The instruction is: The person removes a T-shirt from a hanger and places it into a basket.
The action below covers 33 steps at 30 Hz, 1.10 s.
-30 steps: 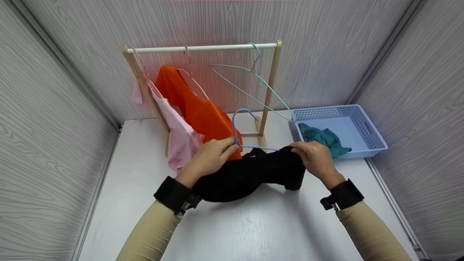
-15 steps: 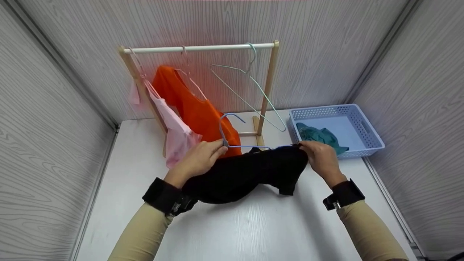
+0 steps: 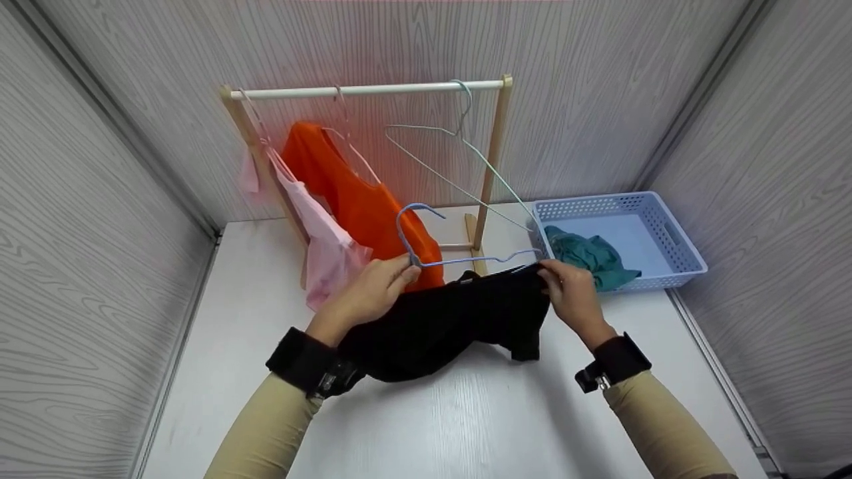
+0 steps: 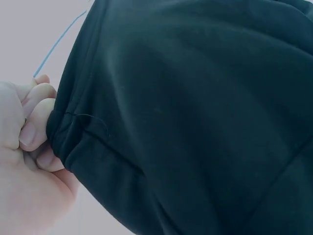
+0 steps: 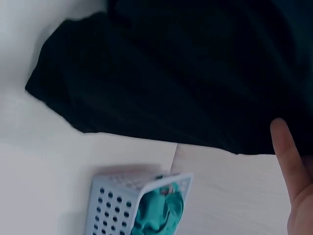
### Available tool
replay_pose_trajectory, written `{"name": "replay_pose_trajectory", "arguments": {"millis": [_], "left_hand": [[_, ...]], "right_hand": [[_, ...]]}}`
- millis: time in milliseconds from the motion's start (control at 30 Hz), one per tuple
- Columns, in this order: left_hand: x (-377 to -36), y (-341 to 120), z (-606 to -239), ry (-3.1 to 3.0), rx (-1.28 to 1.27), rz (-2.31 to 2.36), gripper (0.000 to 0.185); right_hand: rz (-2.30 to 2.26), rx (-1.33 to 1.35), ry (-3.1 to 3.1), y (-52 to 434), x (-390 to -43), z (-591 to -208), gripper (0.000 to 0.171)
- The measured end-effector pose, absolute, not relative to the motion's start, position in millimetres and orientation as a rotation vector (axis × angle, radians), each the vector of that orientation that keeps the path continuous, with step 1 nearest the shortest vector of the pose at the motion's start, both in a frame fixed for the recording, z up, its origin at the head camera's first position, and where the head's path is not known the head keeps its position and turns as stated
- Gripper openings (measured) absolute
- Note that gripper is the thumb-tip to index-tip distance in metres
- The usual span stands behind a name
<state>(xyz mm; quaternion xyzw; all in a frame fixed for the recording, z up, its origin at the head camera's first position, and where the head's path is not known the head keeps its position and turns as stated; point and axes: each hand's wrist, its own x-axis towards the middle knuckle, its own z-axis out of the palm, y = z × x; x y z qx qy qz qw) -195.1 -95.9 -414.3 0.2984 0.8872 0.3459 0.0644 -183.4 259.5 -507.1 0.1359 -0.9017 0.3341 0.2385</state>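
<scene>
A blue clothes hanger (image 3: 466, 260) is held at its neck by my left hand (image 3: 359, 294), between thumb and curled fingers. From that hand hangs a black top (image 3: 446, 326), which fills much of both wrist views. My right hand (image 3: 574, 293) pinches the top's upper right edge. Just above the cloth there, the hanger's right end shows bare. In the left wrist view, fingers (image 4: 36, 125) curl at the garment's gathered edge, and a piece of the hanger (image 4: 58, 46) runs up behind. The hanger's left arm is hidden.
A wooden rack with a white bar (image 3: 399, 88) stands at the back. On it hang a pink garment (image 3: 326, 246), an orange garment (image 3: 373, 213) and a bare mint hanger (image 3: 496, 174). A blue basket (image 3: 655, 233) at right holds teal cloth (image 3: 592, 258).
Both hands first shifted left, spreading slightly apart, with the hanger and top. Since then my right hand has moved left and the hanger's right end has risen above the top's edge.
</scene>
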Motion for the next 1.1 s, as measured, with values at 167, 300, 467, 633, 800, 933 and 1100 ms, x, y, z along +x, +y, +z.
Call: {"name": "replay_pose_trajectory", "arguments": {"millis": [167, 300, 467, 633, 800, 933, 1100], "left_hand": [[-198, -83, -408, 2.731, 0.856, 0.963, 0.026], [-200, -76, -405, 2.724, 0.817, 0.914, 0.029], [-200, -70, -404, 2.696, 0.805, 0.893, 0.03], [-202, -60, -401, 2.641, 0.862, 0.949, 0.031], [-204, -47, -400, 2.536, 0.845, 1.021, 0.03], [-205, -38, -401, 2.505, 0.831, 1.062, 0.028], [-207, -29, -403, 2.479, 0.819, 1.124, 0.026]], "right_hand": [[1.054, 0.344, -2.53, 238, -179, -508, 0.017], [1.171, 0.303, -2.596, 222, -173, -510, 0.019], [1.256, 0.414, -2.675, 200, -164, -515, 0.022], [1.22, 0.651, -2.763, 180, -158, -525, 0.03], [1.206, 0.829, -2.835, 167, -152, -536, 0.026], [1.232, 0.974, -2.89, 158, -145, -543, 0.023], [1.16, 1.02, -2.95, 146, -137, -549, 0.043]]}}
